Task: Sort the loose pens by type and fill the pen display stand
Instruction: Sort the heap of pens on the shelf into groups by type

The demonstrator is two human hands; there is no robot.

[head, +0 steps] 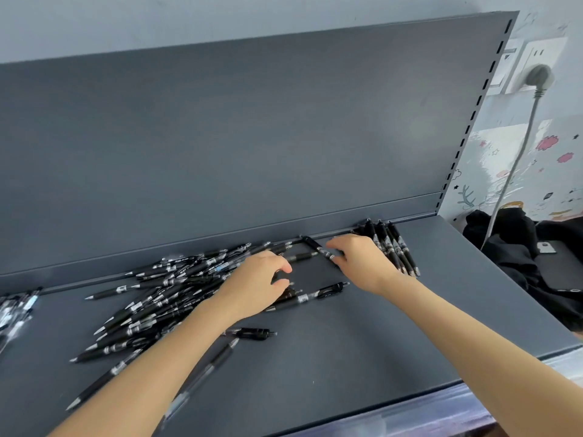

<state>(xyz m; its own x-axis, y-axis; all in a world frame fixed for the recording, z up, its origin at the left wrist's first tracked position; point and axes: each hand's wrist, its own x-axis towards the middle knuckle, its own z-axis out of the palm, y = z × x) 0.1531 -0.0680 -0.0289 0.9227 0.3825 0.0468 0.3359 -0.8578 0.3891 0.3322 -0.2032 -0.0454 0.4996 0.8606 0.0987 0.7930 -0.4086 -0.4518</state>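
Observation:
A loose heap of black pens [157, 291] covers the left half of the dark grey shelf [331, 348]. My left hand [257, 283] lies at the heap's right edge, fingers curled round a few black pens under the palm. My right hand [362, 261] pinches one black pen [317, 246] that lies slanted near the back rail. Just right of that hand, several black pens [394, 247] lie side by side in a neat row against the back panel. A single pen [318, 293] lies between my wrists, and another short one [255, 333] sits nearer me.
A second bunch of lighter-barrelled pens [15, 310] lies at the far left edge. The upright back panel [252, 137] closes off the shelf behind. To the right are a black bag [536, 263], a grey cable [511, 171] and a wall socket [536, 66].

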